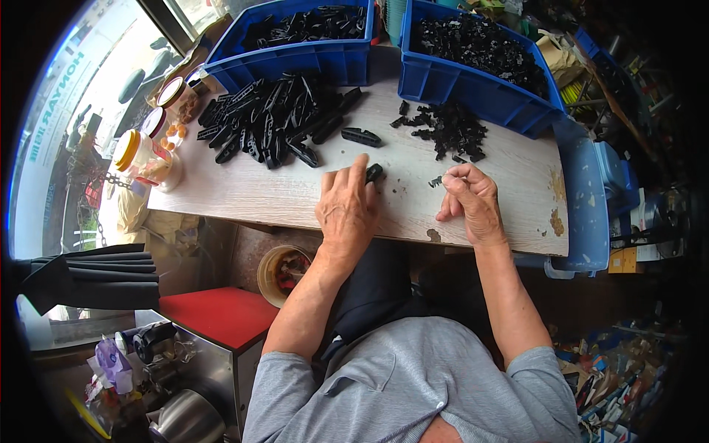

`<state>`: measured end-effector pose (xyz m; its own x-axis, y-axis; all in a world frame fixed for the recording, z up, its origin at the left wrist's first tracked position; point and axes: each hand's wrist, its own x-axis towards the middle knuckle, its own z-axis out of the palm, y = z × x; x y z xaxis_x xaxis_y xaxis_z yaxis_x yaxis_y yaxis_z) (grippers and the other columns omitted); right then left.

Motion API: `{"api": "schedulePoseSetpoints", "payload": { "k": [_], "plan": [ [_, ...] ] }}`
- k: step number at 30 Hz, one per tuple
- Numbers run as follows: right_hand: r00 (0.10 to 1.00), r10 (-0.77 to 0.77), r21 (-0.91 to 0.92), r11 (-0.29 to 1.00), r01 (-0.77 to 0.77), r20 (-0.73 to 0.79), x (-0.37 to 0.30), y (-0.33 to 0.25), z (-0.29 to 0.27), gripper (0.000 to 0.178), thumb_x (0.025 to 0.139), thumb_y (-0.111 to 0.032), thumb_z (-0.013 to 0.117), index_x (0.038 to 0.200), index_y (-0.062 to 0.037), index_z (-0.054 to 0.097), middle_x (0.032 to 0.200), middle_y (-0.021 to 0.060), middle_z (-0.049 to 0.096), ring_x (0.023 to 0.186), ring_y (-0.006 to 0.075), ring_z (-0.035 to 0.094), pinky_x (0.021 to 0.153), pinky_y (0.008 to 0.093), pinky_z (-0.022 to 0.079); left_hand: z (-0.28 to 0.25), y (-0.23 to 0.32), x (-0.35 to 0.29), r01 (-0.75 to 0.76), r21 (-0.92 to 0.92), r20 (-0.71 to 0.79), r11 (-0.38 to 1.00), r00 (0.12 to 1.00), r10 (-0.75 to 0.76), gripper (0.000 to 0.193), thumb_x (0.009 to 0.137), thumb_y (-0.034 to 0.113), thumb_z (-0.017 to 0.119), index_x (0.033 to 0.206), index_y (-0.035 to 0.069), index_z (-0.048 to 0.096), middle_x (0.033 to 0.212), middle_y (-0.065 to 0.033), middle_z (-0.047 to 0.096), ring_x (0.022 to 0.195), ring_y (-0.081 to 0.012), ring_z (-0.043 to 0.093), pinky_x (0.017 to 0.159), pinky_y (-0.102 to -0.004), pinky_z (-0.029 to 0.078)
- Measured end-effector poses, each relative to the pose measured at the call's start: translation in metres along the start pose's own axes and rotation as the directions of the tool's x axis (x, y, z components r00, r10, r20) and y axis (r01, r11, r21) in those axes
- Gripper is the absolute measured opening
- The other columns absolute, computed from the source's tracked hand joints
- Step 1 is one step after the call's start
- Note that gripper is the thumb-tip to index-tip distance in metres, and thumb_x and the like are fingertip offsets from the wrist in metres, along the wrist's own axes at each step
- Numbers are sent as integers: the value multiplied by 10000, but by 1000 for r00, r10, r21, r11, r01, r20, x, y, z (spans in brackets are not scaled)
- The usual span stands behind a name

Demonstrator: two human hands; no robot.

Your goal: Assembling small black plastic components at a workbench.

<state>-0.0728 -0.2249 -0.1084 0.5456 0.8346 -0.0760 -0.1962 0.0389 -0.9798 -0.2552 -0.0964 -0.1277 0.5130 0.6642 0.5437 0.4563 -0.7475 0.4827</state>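
My left hand point(347, 203) rests over the near middle of the table. Its fingers are curled about a black plastic part point(374, 173), of which only one end shows beside the index finger. To the right, my right hand point(473, 198) pinches a small toothed black plastic clip point(436, 181) between thumb and fingertips, just above the tabletop. A single long black plastic housing point(361, 137) lies beyond my left hand. Behind it spreads a heap of similar housings point(266, 122). Beyond my right hand is a pile of small black clips point(454, 131).
Two blue crates, one of long housings point(295, 63) and one of small clips point(473, 85), stand at the back of the pale wooden table point(295, 196). Lidded jars point(155, 166) line its left edge. A bucket point(273, 277) sits below; a blue plastic bin point(587, 199) adjoins the right edge.
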Motion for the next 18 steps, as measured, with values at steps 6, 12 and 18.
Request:
{"api": "schedulePoseSetpoints", "payload": {
  "k": [6, 12, 18],
  "plan": [
    [1000, 6, 22, 1000, -6, 1, 1, 0, -1, 118, 892, -194, 678, 933, -86, 656, 500, -10, 466, 449, 121, 529, 474, 312, 537, -1, -1, -3, -46, 56, -36, 997, 998, 48, 324, 789, 48, 687, 1102, 63, 604, 954, -124, 651, 909, -338, 594, 781, -394, 499],
    [999, -46, 164, 985, 48, -18, 0, 6, 6, 110, 905, -198, 675, 944, -96, 662, 527, -13, 471, 515, 112, 527, 553, 364, 591, 27, 33, -6, 388, -823, 300, 415, 917, -263, 224, 873, 51, 719, 1070, 5, 624, 922, -2, 637, 725, -61, 565, 617, -222, 466],
    [999, -41, 201, 979, 46, -30, -1, 9, -3, 106, 884, -145, 721, 950, -73, 679, 676, -23, 603, 571, 71, 538, 596, 247, 530, 31, 56, 3, 561, -828, 551, -1, 811, -197, 226, 876, 49, 714, 1073, -9, 622, 842, -28, 660, 687, -56, 586, 606, -202, 483]
  ]
}}
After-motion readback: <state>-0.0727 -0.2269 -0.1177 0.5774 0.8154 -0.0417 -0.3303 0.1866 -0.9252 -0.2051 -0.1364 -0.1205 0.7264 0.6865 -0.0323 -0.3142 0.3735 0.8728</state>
